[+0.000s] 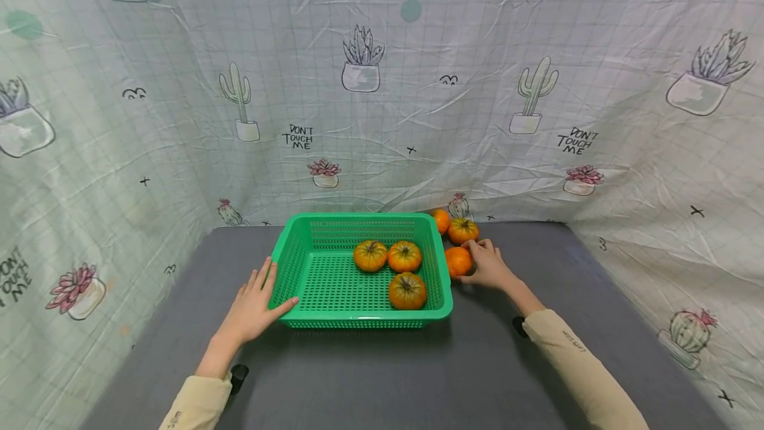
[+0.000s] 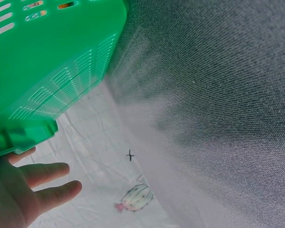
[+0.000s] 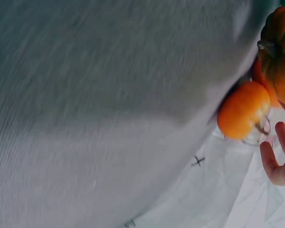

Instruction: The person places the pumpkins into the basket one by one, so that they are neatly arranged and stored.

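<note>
- Left hand (image 1: 253, 307): fingers spread, touching the left side of the green basket (image 1: 358, 316), which stands on the grey bench (image 1: 358, 377).
- Right hand (image 1: 491, 267): thumb and finger pinching an orange pumpkin (image 1: 458, 262) just right of the basket; whether it is lifted, cannot tell.
- Three pumpkins (image 1: 408, 291) inside the basket, mainly toward the right.
- Two further pumpkins (image 1: 463, 231) near the basket's far right corner.

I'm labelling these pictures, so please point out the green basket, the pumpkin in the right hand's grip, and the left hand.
Green plastic basket (image 1: 358, 316): head view, on its near rim.
Gripped pumpkin (image 1: 457, 261): head view, on the middle of its visible orange rind.
Left hand (image 1: 253, 309): head view, on the back of the hand.
</note>
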`<state>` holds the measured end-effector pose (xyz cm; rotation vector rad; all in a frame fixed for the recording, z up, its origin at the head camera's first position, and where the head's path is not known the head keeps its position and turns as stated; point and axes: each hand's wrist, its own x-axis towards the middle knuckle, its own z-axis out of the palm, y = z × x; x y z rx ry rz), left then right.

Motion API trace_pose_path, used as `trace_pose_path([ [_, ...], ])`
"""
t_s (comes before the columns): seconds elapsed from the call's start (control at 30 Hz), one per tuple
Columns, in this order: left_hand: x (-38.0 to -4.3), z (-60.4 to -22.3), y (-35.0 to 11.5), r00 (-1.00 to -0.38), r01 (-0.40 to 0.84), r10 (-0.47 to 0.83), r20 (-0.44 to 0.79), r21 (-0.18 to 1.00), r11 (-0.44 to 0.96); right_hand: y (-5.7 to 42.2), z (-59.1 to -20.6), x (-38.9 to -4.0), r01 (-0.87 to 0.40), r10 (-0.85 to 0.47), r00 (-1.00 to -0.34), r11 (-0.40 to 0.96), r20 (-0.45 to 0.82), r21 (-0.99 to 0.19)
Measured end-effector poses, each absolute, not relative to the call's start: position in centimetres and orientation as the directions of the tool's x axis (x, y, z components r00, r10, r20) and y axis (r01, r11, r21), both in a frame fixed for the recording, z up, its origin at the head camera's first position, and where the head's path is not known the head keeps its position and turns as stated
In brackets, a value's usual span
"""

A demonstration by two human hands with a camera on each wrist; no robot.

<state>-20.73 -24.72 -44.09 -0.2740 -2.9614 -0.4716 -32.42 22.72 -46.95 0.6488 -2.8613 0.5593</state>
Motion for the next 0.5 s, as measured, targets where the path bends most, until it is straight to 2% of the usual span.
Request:
trace_pose_path([
  [0.33, -20.9, -44.2, -24.8, -0.974, 0.202, 0.162, 0.157, 0.287, 0.936, 24.7, -45.3, -31.0, -0.439, -0.388, -0.874, 0.888, 0.292, -0.135],
  [0.5, -20.9, -44.3, -24.8, -0.974, 0.203, 0.162, 0.160, 0.287, 0.936, 24.6, -45.4, -30.8, -0.431, -0.405, -0.876, 0.901, 0.263, -0.049],
])
